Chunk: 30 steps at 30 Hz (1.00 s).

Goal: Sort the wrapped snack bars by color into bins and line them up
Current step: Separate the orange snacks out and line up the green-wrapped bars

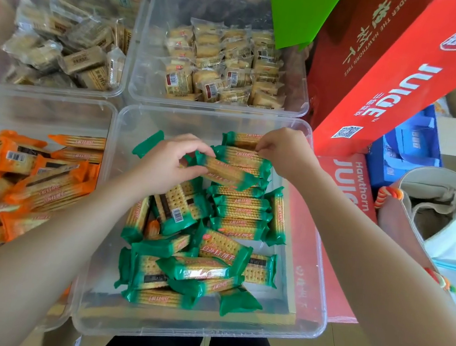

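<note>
A clear bin [316, 308] in front of me holds several green-wrapped bars. Some stand in a row [240, 212] along its right side; the others lie in a loose heap [193, 267] nearer me. My left hand [169, 161] grips one green bar [226, 174] by its left end, just above the far end of the row. My right hand [281, 148] pinches the top edge of another green bar [241, 139] at the far end of the row. To the left, a second clear bin [108, 120] holds several orange-wrapped bars [29, 180] in a pile.
Two clear bins at the back hold clear-wrapped biscuits [221, 66] and brown-wrapped ones [72, 45]. Red juice cartons [402, 89] lean at the right, with a blue box [405, 156] and a white bag [442, 220] beside them. A green sheet [300, 7] hangs above.
</note>
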Each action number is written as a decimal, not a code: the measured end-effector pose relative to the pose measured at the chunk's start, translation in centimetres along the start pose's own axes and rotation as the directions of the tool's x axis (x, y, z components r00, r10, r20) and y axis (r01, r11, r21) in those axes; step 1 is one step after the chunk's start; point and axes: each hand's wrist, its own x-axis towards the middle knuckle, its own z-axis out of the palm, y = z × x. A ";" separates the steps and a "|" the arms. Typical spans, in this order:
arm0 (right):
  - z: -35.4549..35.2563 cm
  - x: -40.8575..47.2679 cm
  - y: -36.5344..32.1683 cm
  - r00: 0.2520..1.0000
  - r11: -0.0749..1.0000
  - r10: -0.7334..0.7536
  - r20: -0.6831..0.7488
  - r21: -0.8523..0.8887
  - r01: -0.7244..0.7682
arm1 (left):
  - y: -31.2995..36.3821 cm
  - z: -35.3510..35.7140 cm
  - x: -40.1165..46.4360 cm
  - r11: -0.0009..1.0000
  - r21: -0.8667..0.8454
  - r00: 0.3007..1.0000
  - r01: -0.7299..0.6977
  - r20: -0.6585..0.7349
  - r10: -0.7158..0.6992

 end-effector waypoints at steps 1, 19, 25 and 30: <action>0.2 0.2 -0.1 1.000 1.000 0.023 -0.019 -0.013 -0.023 | -0.4 0.4 0.0 1.000 0.022 1.000 -0.012 0.007 0.012; 6.2 -10.5 -1.8 0.818 0.949 0.083 0.569 -0.295 0.108 | -0.1 4.4 2.7 0.971 -0.049 0.960 0.235 -0.143 -0.240; 8.2 -10.8 -1.9 0.838 0.987 0.138 0.528 -0.147 -0.070 | 0.0 4.3 2.9 0.956 -0.043 0.944 0.291 -0.152 -0.294; 3.2 -10.1 -1.7 0.916 0.999 0.041 0.399 -0.043 -0.026 | 0.2 3.9 3.0 0.952 -0.078 0.943 0.296 -0.135 -0.305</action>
